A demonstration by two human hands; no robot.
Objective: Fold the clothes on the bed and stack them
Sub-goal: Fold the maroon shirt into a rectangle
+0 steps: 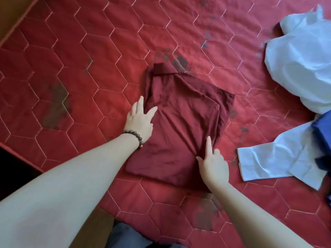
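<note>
A dark red collared shirt lies folded into a rough rectangle in the middle of the red quilted bed, collar at the far end. My left hand, with a bead bracelet at the wrist, rests on the shirt's left edge with fingers straight. My right hand presses on the shirt's near right corner, index finger and thumb stretched out, the other fingers tucked at the cloth's edge. Creases in the cloth run toward my right hand.
A crumpled pale blue garment lies at the far right of the bed. Below it a pale blue sleeve spreads flat beside a dark blue cloth. The bed's left edge drops to a dark floor. Grey fabric shows at the bottom.
</note>
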